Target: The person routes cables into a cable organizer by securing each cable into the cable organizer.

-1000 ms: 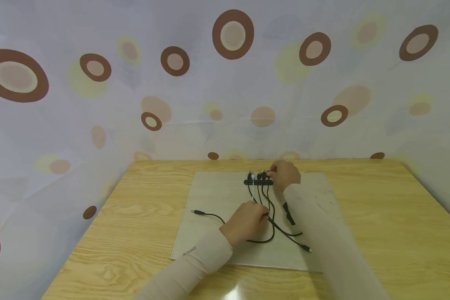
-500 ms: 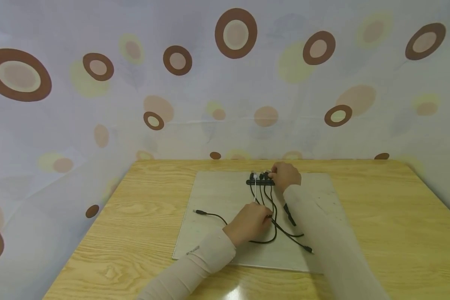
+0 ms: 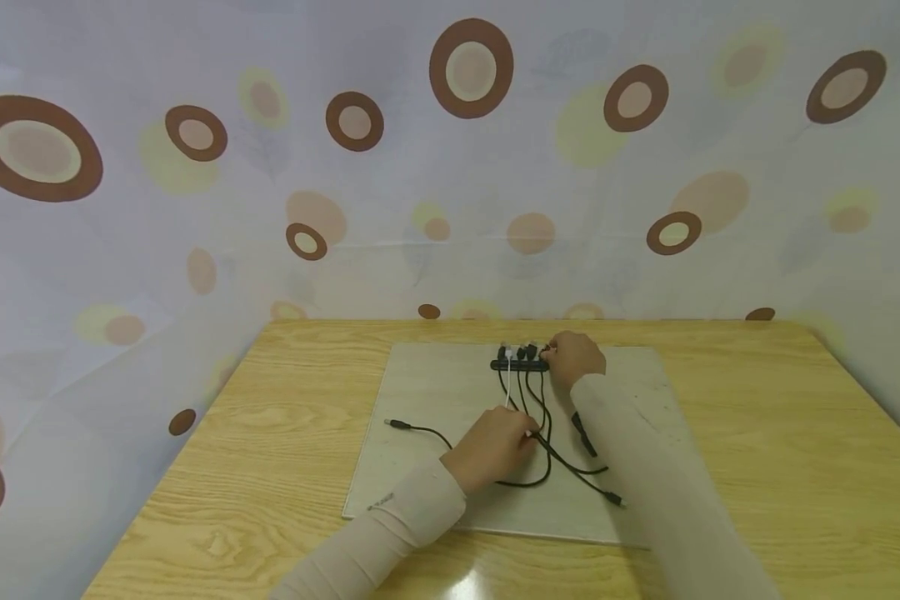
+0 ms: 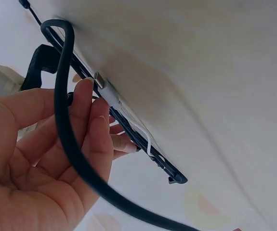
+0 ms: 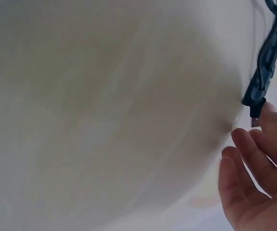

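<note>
In the head view, a black cable organizer strip [image 3: 519, 365] lies on a pale board with several cables running through it. At the strip's right end my right hand [image 3: 576, 358] pinches a black USB plug [image 5: 257, 109] between thumb and fingers; its metal end shows beneath the fingertips in the right wrist view. Nearer the front, my left hand [image 3: 491, 446] pinches a thin black cable [image 3: 562, 461], palm partly facing the left wrist camera. Just beyond the left fingertips lies a white connector [image 4: 109, 94] with a metal tip. A black cable loop crosses before that hand.
Under the hands is the pale board [image 3: 412, 383] on a wooden table [image 3: 780, 417]. One loose cable plug [image 3: 397, 424] points left, another plug [image 3: 612, 498] points right. A black strap-like piece [image 3: 585, 437] lies beside the right sleeve. Patterned sheeting [image 3: 390, 200] stands behind.
My right hand has shifted slightly right and toward me at the strip's right end. The left hand stays nearly in place with the cable.
</note>
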The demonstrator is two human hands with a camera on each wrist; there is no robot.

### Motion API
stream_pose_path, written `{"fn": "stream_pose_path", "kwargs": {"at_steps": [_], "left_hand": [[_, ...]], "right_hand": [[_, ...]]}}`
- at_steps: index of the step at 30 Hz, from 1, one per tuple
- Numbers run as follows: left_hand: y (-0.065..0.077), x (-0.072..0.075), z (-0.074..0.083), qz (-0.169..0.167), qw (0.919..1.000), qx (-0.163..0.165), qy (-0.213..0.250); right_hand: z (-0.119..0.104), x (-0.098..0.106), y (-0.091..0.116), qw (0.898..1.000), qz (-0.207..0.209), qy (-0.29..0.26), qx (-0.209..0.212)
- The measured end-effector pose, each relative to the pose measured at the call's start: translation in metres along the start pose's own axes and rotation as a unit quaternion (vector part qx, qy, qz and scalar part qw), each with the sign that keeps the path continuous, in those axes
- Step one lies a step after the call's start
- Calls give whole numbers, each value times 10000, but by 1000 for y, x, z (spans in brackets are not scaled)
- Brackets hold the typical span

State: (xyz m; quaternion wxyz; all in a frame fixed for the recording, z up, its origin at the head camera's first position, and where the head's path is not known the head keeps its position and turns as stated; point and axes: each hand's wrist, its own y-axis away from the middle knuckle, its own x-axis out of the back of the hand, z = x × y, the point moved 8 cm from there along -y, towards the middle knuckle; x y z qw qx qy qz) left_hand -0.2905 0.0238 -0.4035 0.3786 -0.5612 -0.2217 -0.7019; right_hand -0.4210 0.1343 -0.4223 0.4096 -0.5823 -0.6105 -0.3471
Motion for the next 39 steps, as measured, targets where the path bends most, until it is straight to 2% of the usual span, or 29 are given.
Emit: {"fn": "stream_pose_path", "kwargs": {"at_steps": [8,25,33,39], "left_hand": [[1,1,-2,57,9999,65,126],[3,3,-8,90,9994,209,261],[3,10,-9,269,9992,214,218],[6,17,-12,363,9985,190,368]], "right_hand": [[-7,2,2,9994,-217,-78,249],[-16,9,8,9982,-273,-184,494],[-24,21,18,9942,-1,-85,1072],[-36,26,47,9855,-139,-160,1681]]}}
